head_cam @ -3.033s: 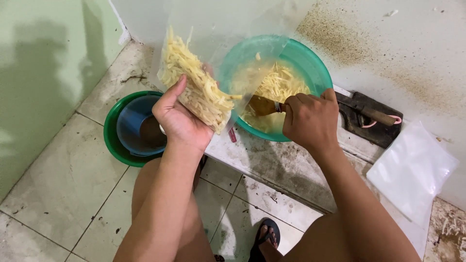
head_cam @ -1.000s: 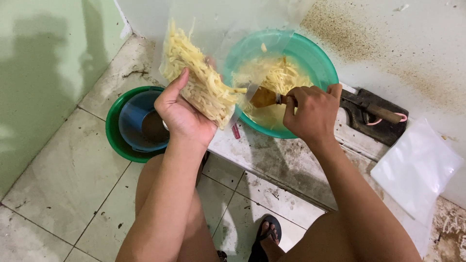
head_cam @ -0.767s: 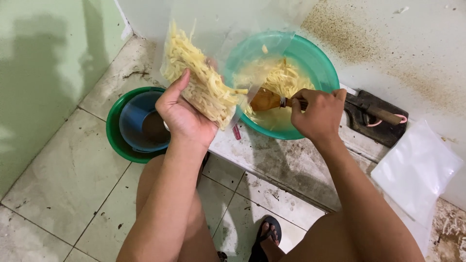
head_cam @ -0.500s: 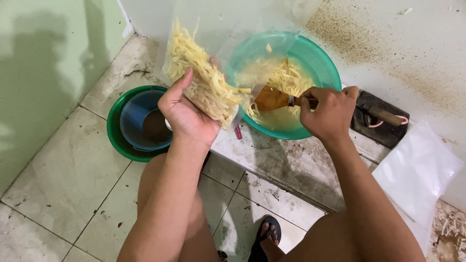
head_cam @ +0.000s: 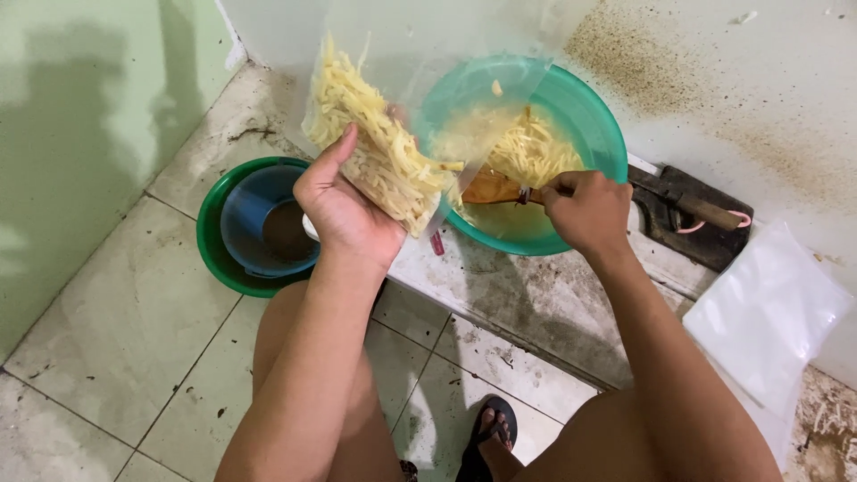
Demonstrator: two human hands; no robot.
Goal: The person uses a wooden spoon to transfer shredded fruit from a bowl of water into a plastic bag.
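Hands closed: left hand (head_cam: 344, 210) around noodle-filled clear bag (head_cam: 379, 152), right hand (head_cam: 585, 210) gripping wooden spoon (head_cam: 491, 188).

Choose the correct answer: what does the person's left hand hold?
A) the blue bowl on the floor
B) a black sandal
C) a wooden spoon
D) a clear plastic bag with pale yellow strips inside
D: the left hand closes around the clear plastic bag of pale strips, held beside the teal bowl, while the right hand grips the wooden spoon.
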